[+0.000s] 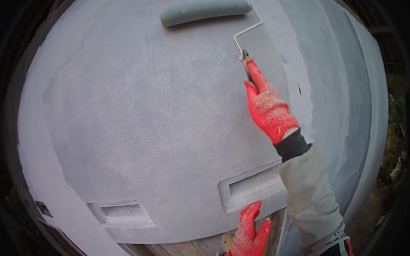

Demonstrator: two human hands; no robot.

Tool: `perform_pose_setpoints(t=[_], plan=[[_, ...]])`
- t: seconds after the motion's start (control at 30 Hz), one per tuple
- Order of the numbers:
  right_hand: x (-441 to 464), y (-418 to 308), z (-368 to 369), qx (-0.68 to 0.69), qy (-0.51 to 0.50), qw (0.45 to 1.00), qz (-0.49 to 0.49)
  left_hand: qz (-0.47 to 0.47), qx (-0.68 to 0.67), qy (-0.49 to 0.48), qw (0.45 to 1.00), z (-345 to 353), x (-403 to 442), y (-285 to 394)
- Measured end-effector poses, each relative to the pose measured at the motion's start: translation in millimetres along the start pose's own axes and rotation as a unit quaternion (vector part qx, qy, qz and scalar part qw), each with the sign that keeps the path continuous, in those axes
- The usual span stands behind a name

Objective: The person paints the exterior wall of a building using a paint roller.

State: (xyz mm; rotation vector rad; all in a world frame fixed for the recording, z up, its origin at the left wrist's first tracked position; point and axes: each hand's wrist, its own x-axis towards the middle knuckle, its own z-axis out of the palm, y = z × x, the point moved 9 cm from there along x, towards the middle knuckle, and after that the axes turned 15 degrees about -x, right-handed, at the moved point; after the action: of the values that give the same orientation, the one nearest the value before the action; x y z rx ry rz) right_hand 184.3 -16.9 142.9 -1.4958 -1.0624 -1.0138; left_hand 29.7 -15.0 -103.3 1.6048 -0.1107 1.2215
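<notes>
The right hand (272, 107) grips the roller (207, 11), which is high up at the wall (108, 118). Rolling seems to be the step now; the next stroke calls for an even push. The left hand (246, 240) is low, fingers apart, holding nothing.

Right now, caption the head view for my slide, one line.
Red-gloved right hand holds a paint roller up at a cracked wall; open left hand hovers near a rectangular recess.

Looks out from the person's head, faces the grey wall (113, 118) from nearby, bends wide toward dark corners.
</notes>
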Motion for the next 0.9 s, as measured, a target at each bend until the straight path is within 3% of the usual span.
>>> perform_pose_setpoints(t=[0.07, 0.2, 0.23, 0.33, 0.43, 0.5, 0.6, 0.7, 0.8, 0.87, 0.9], plan=[[-10, -3, 1, 0.017, 0.027, 0.999, -0.027, -0.017, 0.005, 0.023, 1.0, -7, -1, -6], [-116, 17, 16, 0.085, -0.036, 0.996, -0.01, -0.069, 0.01, 0.057, 0.996, -15, -8, -24], [-153, 20, 13, 0.103, -0.003, 0.993, -0.06, -0.062, 0.012, 0.058, 0.996, -16, -9, -27], [-250, 60, 30, 0.041, -0.165, 0.983, 0.061, -0.072, 0.035, 0.044, 0.996, -12, -7, -43], [-250, 53, 23, 0.123, -0.235, 0.956, 0.125, -0.025, 0.045, 0.026, 0.998, 2, 7, -42], [-215, 48, 24, 0.148, -0.228, 0.955, 0.123, 0.04, 0.011, 0.04, 0.998, 13, 27, -26], [-127, 28, 9, 0.176, -0.12, 0.976, 0.049, 0.016, 0.055, 0.012, 0.998, 23, 64, 3], [-56, 10, -3, 0.138, -0.123, 0.982, 0.039, 0.072, 0.037, 0.023, 0.996, 26, 101, 33], [-35, 8, 1, 0.161, -0.152, 0.973, 0.058, 0.045, 0.008, 0.03, 0.999, 28, 136, 59], [-40, 8, 7, 0.359, -0.161, 0.914, 0.095, 0.084, 0.071, 0.031, 0.993, 21, 153, 68], [-49, 6, 0, 0.38, -0.195, 0.893, 0.14, 0.041, 0.013, 0.012, 0.999, 21, 161, 64]])
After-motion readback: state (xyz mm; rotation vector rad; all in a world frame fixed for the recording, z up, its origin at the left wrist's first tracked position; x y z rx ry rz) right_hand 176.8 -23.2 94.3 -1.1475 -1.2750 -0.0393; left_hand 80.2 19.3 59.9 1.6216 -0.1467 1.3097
